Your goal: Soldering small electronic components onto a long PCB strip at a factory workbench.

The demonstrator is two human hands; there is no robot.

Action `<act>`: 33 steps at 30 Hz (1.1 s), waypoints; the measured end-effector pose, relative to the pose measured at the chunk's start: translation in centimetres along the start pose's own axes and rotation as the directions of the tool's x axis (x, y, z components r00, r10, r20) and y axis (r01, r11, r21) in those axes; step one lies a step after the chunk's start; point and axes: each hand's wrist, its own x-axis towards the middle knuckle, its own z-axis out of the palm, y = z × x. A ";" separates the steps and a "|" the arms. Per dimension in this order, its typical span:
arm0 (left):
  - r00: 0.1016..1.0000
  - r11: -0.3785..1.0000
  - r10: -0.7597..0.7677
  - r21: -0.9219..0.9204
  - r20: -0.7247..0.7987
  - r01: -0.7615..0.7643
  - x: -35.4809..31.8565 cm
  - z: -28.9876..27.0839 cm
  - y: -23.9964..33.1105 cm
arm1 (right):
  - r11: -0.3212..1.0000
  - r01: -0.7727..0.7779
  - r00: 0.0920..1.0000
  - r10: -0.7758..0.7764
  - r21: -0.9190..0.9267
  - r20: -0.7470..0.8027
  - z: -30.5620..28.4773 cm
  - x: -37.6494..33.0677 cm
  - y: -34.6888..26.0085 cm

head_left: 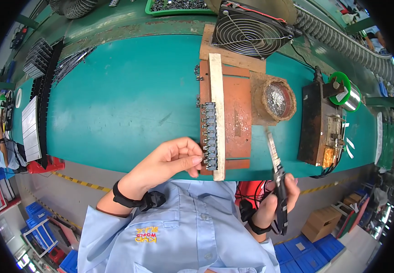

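Observation:
A row of small dark electronic components (210, 132) stands along a cream-coloured strip (217, 86) on an orange-brown board (238, 113). At the near end of that row is my left hand (177, 157), its fingers curled in and the thumb tip beside the last pieces. Whatever its fingertips may pinch is hidden. My right hand (290, 191) is wrapped round the black handle of a soldering iron (276, 170). The iron's metal shaft points away from me, just right of the board, toward a round pot of shiny solder (276, 100).
A black fan (251, 34) with a wire guard stands behind the board. On the right are a dark metal box (313, 127) and a green-rimmed solder spool (352, 98). Thin black strips (72, 63) lie far left; a green tray (179, 10) sits at the back.

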 end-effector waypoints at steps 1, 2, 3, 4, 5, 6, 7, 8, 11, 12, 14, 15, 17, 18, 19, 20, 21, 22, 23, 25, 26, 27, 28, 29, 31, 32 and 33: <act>1.000 0.999 -0.029 0.026 0.003 0.029 -0.1 0.0 0.0 | 0.993 0.119 0.986 -0.121 0.019 0.118 -0.6 0.1 0.2; 1.000 0.999 -0.029 0.025 0.004 0.029 -0.1 0.0 0.0 | 0.971 0.234 0.943 -0.239 0.052 0.232 -0.9 0.1 0.3; 1.000 0.998 -0.025 0.053 0.019 0.024 0.0 0.0 0.0 | 0.971 0.234 0.943 -0.239 0.051 0.232 -0.9 0.2 0.1; 0.999 0.997 -0.020 0.081 0.033 0.018 0.1 0.0 -0.2 | 0.963 0.263 0.924 -0.268 0.055 0.272 -0.9 0.3 -0.2; 0.999 0.994 -0.016 0.110 0.047 0.011 0.1 0.0 -0.2 | 0.954 0.292 0.903 -0.296 0.060 0.310 -0.8 0.4 -0.6; 0.999 0.994 -0.015 0.110 0.046 0.010 0.1 0.0 -0.3 | 0.945 0.321 0.880 -0.324 0.067 0.348 -0.8 0.5 -1.0; 0.999 0.994 -0.013 0.107 0.046 0.008 0.1 0.0 -0.3 | 0.944 0.322 0.879 -0.325 0.068 0.349 -0.8 0.6 -1.2; 0.999 0.995 -0.010 0.103 0.045 0.006 0.0 0.0 -0.3 | 0.947 0.312 0.870 -0.315 0.072 0.380 -0.7 0.6 -1.5; 0.999 0.995 0.000 0.100 0.052 -0.005 0.1 0.0 -0.5 | 0.953 0.292 0.847 -0.295 0.077 0.442 -0.5 0.6 -1.8; 0.998 0.995 0.007 0.102 0.060 -0.013 0.1 -0.1 -0.5 | 0.956 0.286 0.849 -0.287 0.071 0.444 -0.4 0.5 -1.8; 0.998 0.994 0.016 0.103 0.066 -0.022 0.1 0.0 -0.6 | 0.960 0.274 0.852 -0.271 0.060 0.448 -0.2 0.5 -1.7; 0.998 0.995 0.016 0.101 0.064 -0.022 0.2 0.0 -0.6 | 0.960 0.275 0.851 -0.272 0.062 0.449 -0.1 0.5 -1.7; 0.998 0.995 0.016 0.097 0.060 -0.021 0.2 0.1 -0.5 | 0.958 0.278 0.845 -0.275 0.063 0.459 0.0 0.5 -1.6; 0.998 0.995 0.017 0.096 0.059 -0.023 0.2 0.1 -0.5 | 0.958 0.279 0.842 -0.277 0.064 0.463 0.1 0.6 -1.6; 0.998 0.995 0.010 0.099 0.055 -0.016 0.2 0.1 -0.5 | 0.958 0.280 0.841 -0.277 0.065 0.464 0.1 0.6 -1.6; 0.999 0.995 0.003 0.101 0.051 -0.008 0.2 0.1 -0.4 | 0.958 0.279 0.841 -0.276 0.064 0.465 0.1 0.6 -1.6; 0.999 0.995 -0.004 0.103 0.047 -0.001 0.2 0.1 -0.4 | 0.959 0.278 0.841 -0.274 0.063 0.466 0.1 0.6 -1.6; 0.999 0.995 -0.003 0.102 0.046 -0.001 0.2 0.1 -0.4 | 0.959 0.277 0.841 -0.273 0.062 0.467 0.1 0.6 -1.6; 0.999 0.995 0.001 0.100 0.052 -0.006 0.2 0.0 -0.4 | 0.959 0.276 0.841 -0.273 0.062 0.468 0.1 0.6 -1.6; 0.998 0.995 0.009 0.095 0.066 -0.016 0.2 0.0 -0.4 | 0.956 0.286 0.837 -0.280 0.061 0.471 0.0 0.6 -1.7; 0.998 0.995 0.009 0.094 0.065 -0.015 0.2 0.0 -0.5 | 0.955 0.291 0.835 -0.284 0.060 0.472 0.0 0.6 -1.7; 0.998 0.995 0.010 0.094 0.067 -0.016 0.2 0.0 -0.5 | 0.955 0.290 0.834 -0.283 0.060 0.474 -0.1 0.6 -1.7; 0.998 0.995 0.010 0.094 0.069 -0.016 0.2 0.0 -0.5 | 0.954 0.293 0.834 -0.287 0.063 0.472 -0.1 0.6 -1.7; 0.997 0.995 0.011 0.095 0.070 -0.017 0.2 0.0 -0.5 | 0.953 0.297 0.834 -0.292 0.066 0.469 -0.1 0.6 -1.7; 0.998 0.996 0.007 0.091 0.063 -0.012 0.1 0.0 -0.4 | 0.951 0.300 0.833 -0.297 0.069 0.467 -0.2 0.6 -1.7; 0.998 0.996 0.003 0.088 0.056 -0.007 0.1 0.1 -0.4 | 0.952 0.298 0.830 -0.293 0.067 0.474 -0.2 0.6 -1.7; 0.999 0.996 -0.002 0.085 0.049 -0.002 0.1 0.1 -0.4 | 0.953 0.296 0.828 -0.289 0.064 0.480 -0.3 0.5 -1.7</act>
